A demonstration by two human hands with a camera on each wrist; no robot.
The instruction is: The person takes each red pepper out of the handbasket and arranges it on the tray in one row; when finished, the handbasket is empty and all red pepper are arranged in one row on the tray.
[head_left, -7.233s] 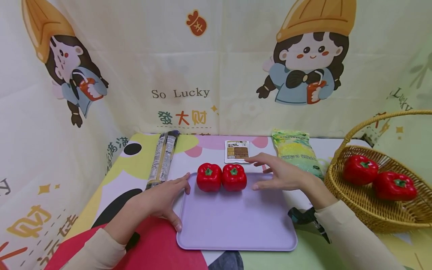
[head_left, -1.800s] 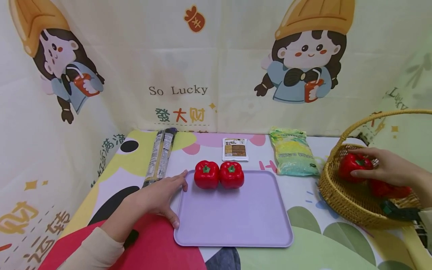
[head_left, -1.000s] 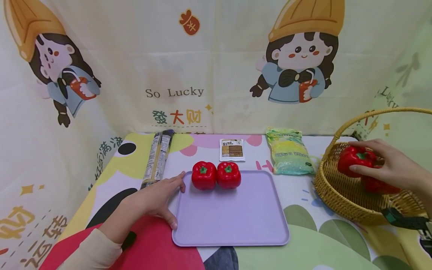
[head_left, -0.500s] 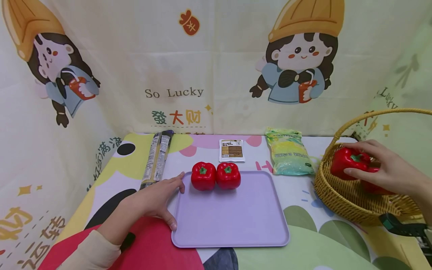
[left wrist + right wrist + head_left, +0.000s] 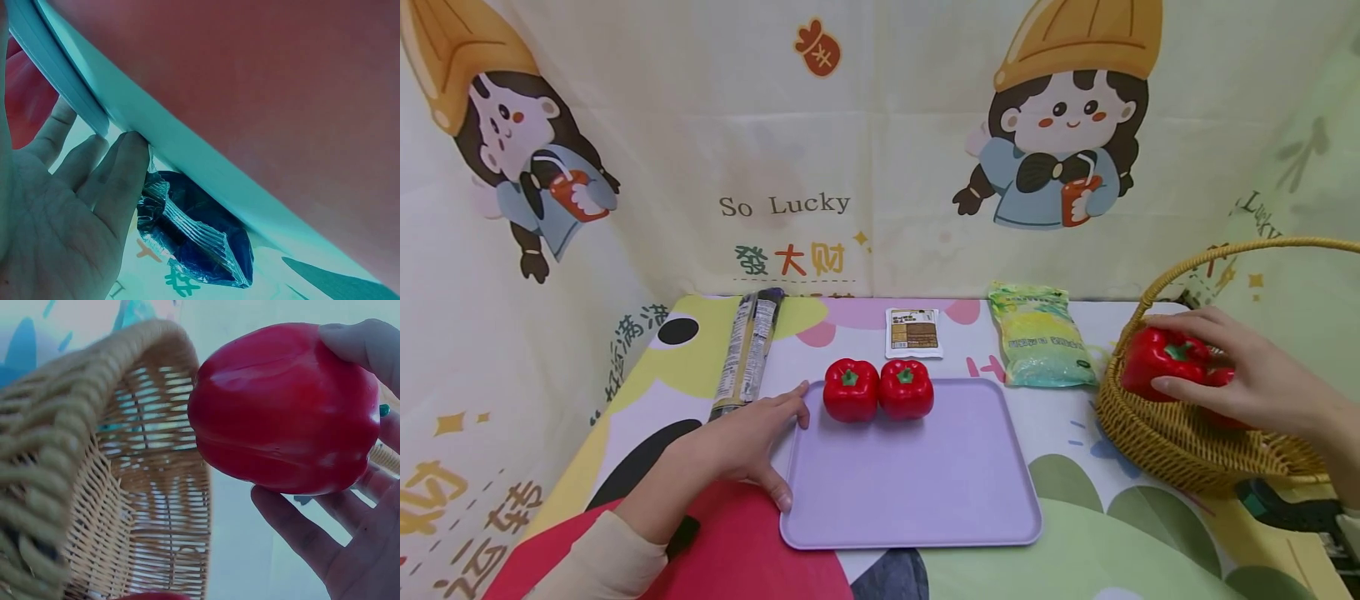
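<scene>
Patterned cloth (image 5: pixel 970 571) bears a lilac tray (image 5: pixel 917 492), its left edge touched by the spread left hand (image 5: pixel 745 442); rightward, the right hand (image 5: pixel 1255 375) grips a glossy, lobed, green-stemmed red pepper (image 5: pixel 281 412).

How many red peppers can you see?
4. A first pepper and second pepper sit on the purple tray, a third pepper is in the right hand, and a fourth pepper, partly hidden, is in the basket. More could hide there.

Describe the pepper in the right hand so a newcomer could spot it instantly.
Find the wicker basket at the right of the head view. There the right hand grips a glossy red pepper with a green stem. Only this one is held; another pepper lies in the basket, two more peppers on the lilac tray.
</scene>
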